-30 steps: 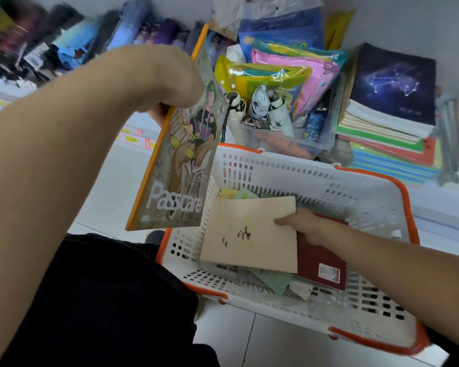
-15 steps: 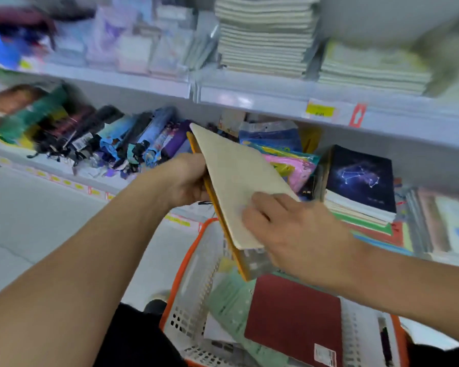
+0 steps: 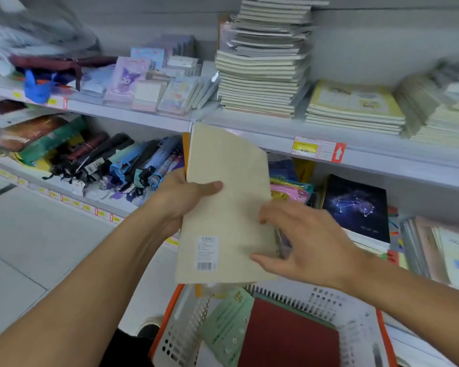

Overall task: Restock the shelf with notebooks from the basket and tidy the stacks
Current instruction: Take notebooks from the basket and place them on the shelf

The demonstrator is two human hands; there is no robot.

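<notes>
My left hand [image 3: 182, 201] grips two notebooks upright above the basket: a beige notebook [image 3: 223, 207] with a barcode label in front and an orange-edged one [image 3: 186, 147] behind it. The thumb lies across the beige cover. My right hand [image 3: 302, 242] touches the beige notebook's right edge with spread fingers. Below, the white basket with orange rim [image 3: 355, 321] holds a dark red notebook [image 3: 289, 337] and a green one [image 3: 228, 324]. On the upper shelf [image 3: 249, 128] stands a tall stack of beige notebooks [image 3: 263, 62].
Yellow notebook stacks [image 3: 355, 107] lie right of the tall stack. Small notepads [image 3: 149, 83] stand to its left. On the lower shelf are folded umbrellas [image 3: 122, 162] and a dark constellation notebook stack [image 3: 355, 205]. The tiled floor [image 3: 24, 234] lies to the left.
The view has risen from the basket to the shelves. My right hand brought the beige notebook out of the basket against the orange-edged one; my left hand now holds both, higher up.
</notes>
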